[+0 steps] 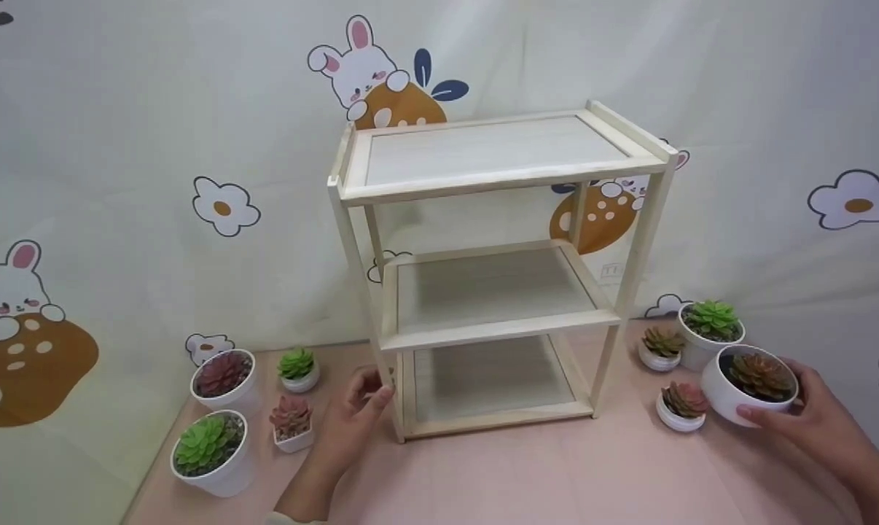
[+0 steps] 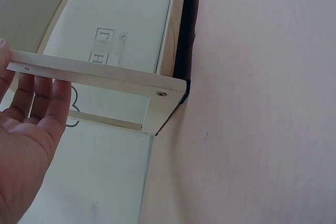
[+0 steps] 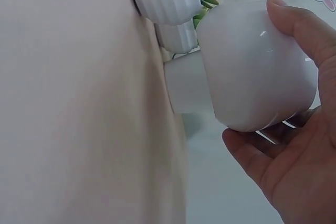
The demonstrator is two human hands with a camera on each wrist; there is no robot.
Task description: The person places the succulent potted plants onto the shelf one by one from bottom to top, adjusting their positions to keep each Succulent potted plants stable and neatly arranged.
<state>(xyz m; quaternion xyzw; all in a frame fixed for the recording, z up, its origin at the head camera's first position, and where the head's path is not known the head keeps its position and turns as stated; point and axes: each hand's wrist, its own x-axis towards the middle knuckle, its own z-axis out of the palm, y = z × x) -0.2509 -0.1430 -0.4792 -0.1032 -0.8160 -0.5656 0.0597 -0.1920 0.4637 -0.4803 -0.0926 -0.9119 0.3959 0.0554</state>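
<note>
Wooden shelf unit (image 1: 490, 292) with three tiers stands upright on the pink worktop (image 1: 512, 474), in front of a pale backdrop (image 1: 767, 109) printed with rabbits and flowers, and we have potted succulents on either side of it. Our left hand (image 1: 352, 419) grips its left front post (image 1: 361, 292) in the lower part, the fingers (image 2: 59, 100) curled behind the wood and the thumb on the opposite side. Right of the unit, our right hand (image 1: 811, 419) holds a round white pot (image 1: 727, 399) with a reddish-brown succulent (image 1: 760, 375), fingers and thumb wrapped round its sides, and we see it raised off the worktop. Among the other larger pots, we find a tapered green-topped pot (image 1: 694, 354) just behind the held one; on the left, a bright green plant's pot (image 1: 224, 477) stands in front of a dark red plant's pot (image 1: 246, 397). Smallest are a little green plant's pot (image 1: 301, 380) and a square pot (image 1: 294, 440) near our left hand, and two small round pots (image 1: 680, 421) between the unit and our right hand
</note>
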